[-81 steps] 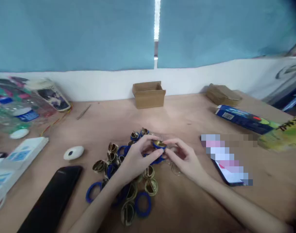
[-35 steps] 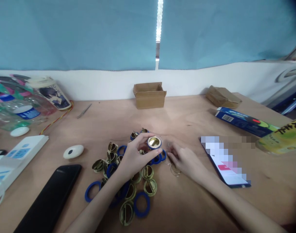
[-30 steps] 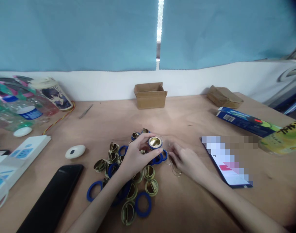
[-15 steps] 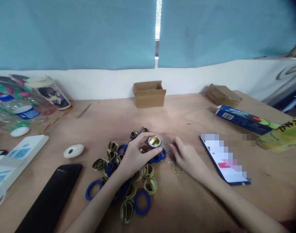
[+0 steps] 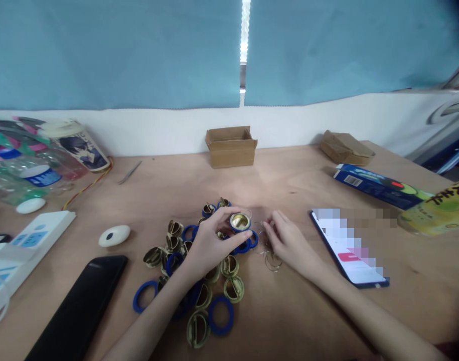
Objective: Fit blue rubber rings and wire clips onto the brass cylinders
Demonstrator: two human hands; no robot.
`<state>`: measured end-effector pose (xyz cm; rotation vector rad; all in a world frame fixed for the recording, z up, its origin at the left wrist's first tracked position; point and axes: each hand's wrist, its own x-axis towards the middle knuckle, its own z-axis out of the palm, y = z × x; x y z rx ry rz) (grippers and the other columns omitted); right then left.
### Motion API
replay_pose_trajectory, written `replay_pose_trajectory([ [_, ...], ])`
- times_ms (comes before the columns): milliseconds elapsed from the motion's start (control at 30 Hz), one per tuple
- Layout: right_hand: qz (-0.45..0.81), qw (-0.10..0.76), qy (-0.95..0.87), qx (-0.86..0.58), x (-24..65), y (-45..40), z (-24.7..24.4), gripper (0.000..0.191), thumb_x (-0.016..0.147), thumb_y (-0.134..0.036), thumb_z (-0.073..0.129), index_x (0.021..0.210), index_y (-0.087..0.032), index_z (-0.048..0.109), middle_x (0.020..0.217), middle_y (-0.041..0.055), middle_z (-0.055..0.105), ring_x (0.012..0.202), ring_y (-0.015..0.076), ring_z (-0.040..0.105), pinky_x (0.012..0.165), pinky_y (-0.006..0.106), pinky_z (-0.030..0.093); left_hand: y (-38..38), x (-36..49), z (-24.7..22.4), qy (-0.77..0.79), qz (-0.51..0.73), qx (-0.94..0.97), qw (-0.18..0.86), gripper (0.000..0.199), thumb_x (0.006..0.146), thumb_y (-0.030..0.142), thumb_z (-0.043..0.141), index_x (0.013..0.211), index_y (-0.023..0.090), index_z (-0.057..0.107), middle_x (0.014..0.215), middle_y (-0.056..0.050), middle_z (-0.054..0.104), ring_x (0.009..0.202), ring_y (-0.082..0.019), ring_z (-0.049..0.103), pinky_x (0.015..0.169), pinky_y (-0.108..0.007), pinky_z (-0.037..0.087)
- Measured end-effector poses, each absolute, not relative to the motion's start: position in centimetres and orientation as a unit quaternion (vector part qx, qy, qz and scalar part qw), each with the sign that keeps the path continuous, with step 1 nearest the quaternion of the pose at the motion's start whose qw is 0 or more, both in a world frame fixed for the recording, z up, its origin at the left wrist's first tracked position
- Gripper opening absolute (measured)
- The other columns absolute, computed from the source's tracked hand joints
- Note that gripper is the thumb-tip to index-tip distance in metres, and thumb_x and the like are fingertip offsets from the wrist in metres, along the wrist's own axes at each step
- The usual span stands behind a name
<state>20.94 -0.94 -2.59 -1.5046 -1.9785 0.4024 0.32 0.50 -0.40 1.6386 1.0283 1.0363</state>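
Observation:
Between thumb and fingers of my left hand is a round gold metal cup with a blue ring around its rim, its hollow side facing up. A thin wire arc shows at the cup's far edge. My right hand is closed in a pinch just right of it, its fingertips on a thin wire ring. More wire rings lie on the table below those fingertips. Under and around my left hand spread several gold metal cups with crossbars and loose blue rings, partly covered by my forearm.
An open cardboard box stands at the back. A lit phone lies right, near a blue carton and yellow package. Left are a black phone-like slab, white oval object, power strip, tweezers and bottles.
Both hands stay nearly in place. The fingers of my right hand have shifted slightly at the wire rings; the metal cup stays in my left hand.

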Motion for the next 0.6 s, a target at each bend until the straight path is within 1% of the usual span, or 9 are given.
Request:
replay_pose_trajectory([
  [167, 0.234, 0.34, -0.706, -0.576, 21.1, -1.0, -2.2, 0.018, 0.098, -0.03, 0.042, 0.081, -0.023, 0.044, 0.066, 0.0016, 0.059, 0.059, 0.0192, 0.058, 0.057, 0.029, 0.04, 0.5, 0.3, -0.4, 0.417, 0.417, 0.668, 0.455, 0.038, 0.078, 0.027, 0.077, 0.112, 0.02, 0.062, 0.101, -0.005, 0.075, 0.091, -0.02, 0.072, 0.075, -0.029, 0.056],
  [267, 0.308, 0.383, -0.653, -0.576, 21.1, -0.9, -2.1, 0.021, 0.099, -0.037, 0.043, 0.083, -0.024, 0.045, 0.061, -0.0013, 0.058, 0.052, 0.0173, 0.057, 0.052, 0.028, 0.041, 0.5, 0.3, -0.3, 0.415, 0.417, 0.67, 0.452, 0.037, 0.079, 0.026, 0.077, 0.112, 0.02, 0.062, 0.1, -0.005, 0.075, 0.091, -0.02, 0.071, 0.075, -0.029, 0.056],
  [400, 0.421, 0.44, -0.574, -0.548, 21.2, -0.5, -2.2, 0.027, 0.094, -0.047, 0.051, 0.082, -0.023, 0.047, 0.061, -0.0024, 0.058, 0.048, 0.0145, 0.054, 0.046, 0.026, 0.042, 0.5, 0.3, -0.1, 0.418, 0.417, 0.674, 0.444, 0.037, 0.079, 0.026, 0.076, 0.112, 0.02, 0.061, 0.097, -0.004, 0.075, 0.088, -0.02, 0.072, 0.073, -0.029, 0.056],
  [500, 0.456, 0.46, -0.538, -0.54, 21.4, 0.0, -2.2, 0.032, 0.086, -0.052, 0.06, 0.084, -0.021, 0.052, 0.063, -0.0028, 0.056, 0.051, 0.0132, 0.054, 0.047, 0.025, 0.042, 0.4, 0.3, -0.1, 0.419, 0.411, 0.683, 0.435, 0.037, 0.078, 0.024, 0.076, 0.111, 0.02, 0.061, 0.096, -0.004, 0.075, 0.087, -0.02, 0.072, 0.073, -0.03, 0.057],
  [600, 0.479, 0.469, -0.509, -0.54, 21.6, 0.3, -2.2, 0.038, 0.079, -0.054, 0.067, 0.091, -0.019, 0.058, 0.07, -0.0024, 0.056, 0.054, 0.0125, 0.056, 0.049, 0.025, 0.044, 0.2, 0.3, -0.3, 0.414, 0.406, 0.695, 0.425, 0.038, 0.079, 0.025, 0.076, 0.114, 0.021, 0.061, 0.101, -0.004, 0.074, 0.092, -0.021, 0.072, 0.079, -0.031, 0.058],
])
